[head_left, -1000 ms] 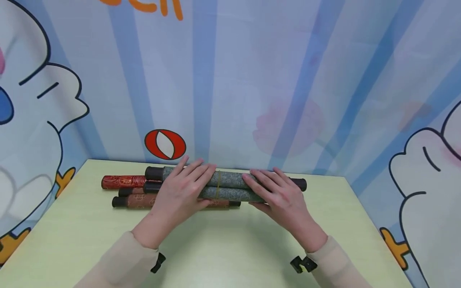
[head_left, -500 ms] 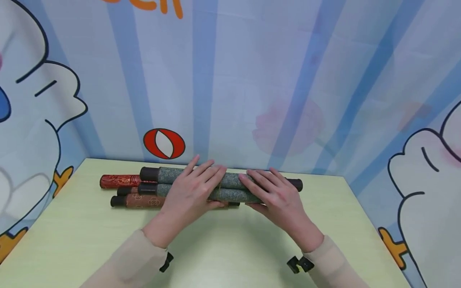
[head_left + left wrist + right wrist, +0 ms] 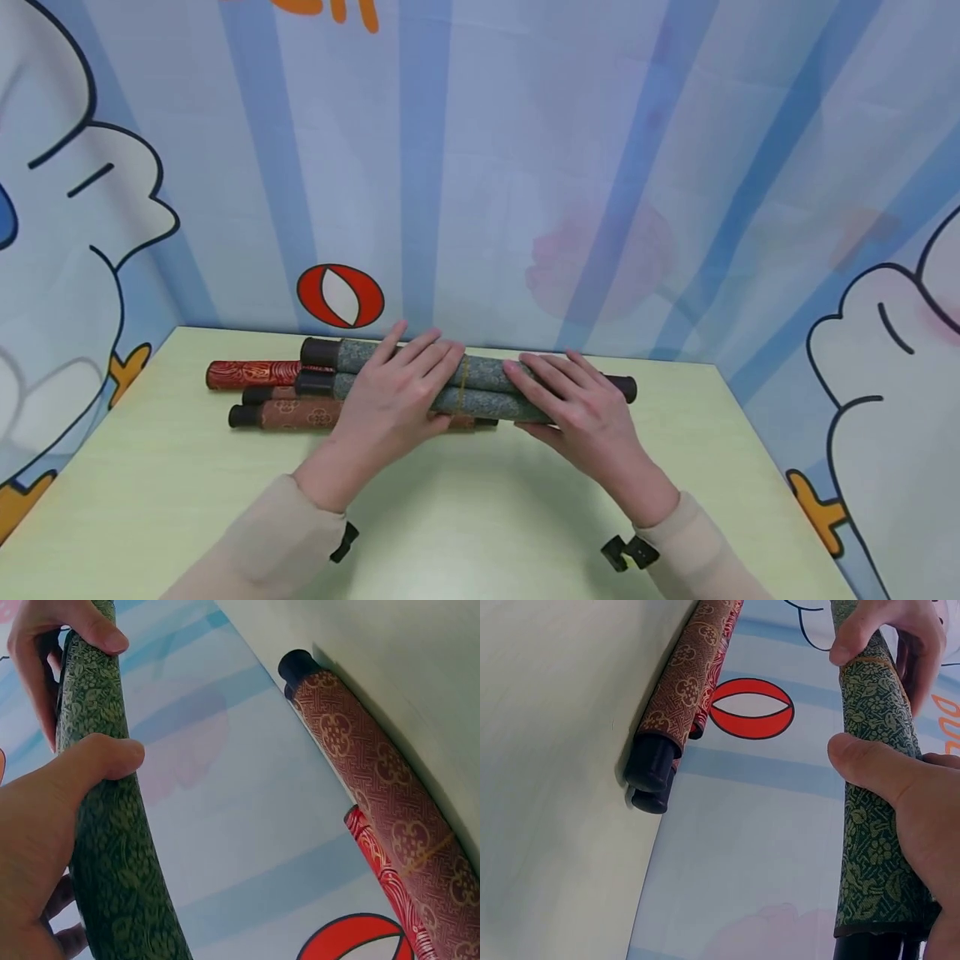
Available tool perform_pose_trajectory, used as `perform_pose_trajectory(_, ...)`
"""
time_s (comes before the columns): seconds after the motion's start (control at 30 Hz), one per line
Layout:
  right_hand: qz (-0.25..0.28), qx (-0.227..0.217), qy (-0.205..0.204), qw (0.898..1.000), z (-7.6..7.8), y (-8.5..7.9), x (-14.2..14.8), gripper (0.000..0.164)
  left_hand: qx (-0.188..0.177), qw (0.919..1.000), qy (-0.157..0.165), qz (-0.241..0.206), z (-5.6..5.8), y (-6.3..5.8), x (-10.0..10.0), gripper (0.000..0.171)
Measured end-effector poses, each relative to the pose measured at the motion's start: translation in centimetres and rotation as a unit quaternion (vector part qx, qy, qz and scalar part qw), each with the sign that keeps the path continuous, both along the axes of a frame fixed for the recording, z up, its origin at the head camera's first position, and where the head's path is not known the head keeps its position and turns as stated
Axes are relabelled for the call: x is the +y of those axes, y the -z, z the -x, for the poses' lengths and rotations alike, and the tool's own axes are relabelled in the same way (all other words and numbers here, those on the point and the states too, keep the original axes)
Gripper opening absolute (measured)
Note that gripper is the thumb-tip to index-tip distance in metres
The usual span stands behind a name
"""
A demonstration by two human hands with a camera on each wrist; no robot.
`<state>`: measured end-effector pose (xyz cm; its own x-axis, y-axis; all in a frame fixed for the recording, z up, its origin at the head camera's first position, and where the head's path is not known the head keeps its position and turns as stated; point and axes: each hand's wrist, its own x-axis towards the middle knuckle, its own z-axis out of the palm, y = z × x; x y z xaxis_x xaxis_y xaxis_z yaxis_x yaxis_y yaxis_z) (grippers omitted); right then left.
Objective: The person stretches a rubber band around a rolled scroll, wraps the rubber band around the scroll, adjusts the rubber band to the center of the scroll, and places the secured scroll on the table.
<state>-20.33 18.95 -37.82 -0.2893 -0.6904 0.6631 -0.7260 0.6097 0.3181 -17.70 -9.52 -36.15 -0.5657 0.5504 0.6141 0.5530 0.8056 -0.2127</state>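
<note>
A green scroll [image 3: 487, 377] with a floral pattern, its two rolls side by side, lies crosswise in both hands, raised above the table. A thin yellow band circles it between the hands, and dark knobs cap its ends. My left hand [image 3: 393, 392] grips it left of the band, thumb along the near side and fingers over the top. Nearer its right end, my right hand [image 3: 577, 404] holds it the same way. Below and behind the left hand lie a brown scroll [image 3: 300, 415] with flower medallions and a red scroll [image 3: 251, 374], partly covered by the green one.
The pale yellow table [image 3: 465, 517] meets a backdrop [image 3: 480, 167] with blue stripes and cartoon figures close behind the scrolls. A red oval [image 3: 341, 296] is printed on it. The brown scroll's dark knobs [image 3: 649, 769] show in the right wrist view.
My left hand has shifted a little to the right along the green scroll. The scroll slid slightly left, then back right, and its left end is a little higher. The other scrolls stayed put.
</note>
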Motion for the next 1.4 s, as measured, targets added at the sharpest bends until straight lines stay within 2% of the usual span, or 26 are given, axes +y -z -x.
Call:
perform_pose_trajectory(0.23,-0.004,-0.008,-0.005,1.000,0.0,-0.1,-0.7,0.095,-0.009,0.9999,0.007,0.010,0.0,0.1,1.0,0.090)
perform_pose_trajectory(0.4,-0.010,-0.013,-0.007,1.000,0.1,-0.1,-0.8,0.093,-0.023,0.9997,0.001,-0.004,-0.3,0.0,0.3,0.095)
perform_pose_trajectory(0.57,-0.012,-0.015,-0.007,1.000,0.1,-0.1,-0.7,0.093,-0.023,0.9996,-0.016,-0.008,-0.5,0.0,-0.7,0.097)
perform_pose_trajectory(0.83,-0.005,-0.013,-0.003,1.000,0.1,0.1,-0.7,0.094,-0.016,0.9998,-0.003,-0.010,-0.1,0.4,0.1,0.090)
perform_pose_trajectory(1.27,-0.001,-0.013,0.009,1.000,0.1,0.4,-0.9,0.096,-0.002,0.9997,0.007,-0.024,0.6,0.9,0.8,0.090)
perform_pose_trajectory(1.4,-0.005,-0.021,0.008,1.000,0.1,0.5,-1.0,0.096,-0.010,0.9997,0.004,-0.021,0.7,1.0,0.8,0.090)
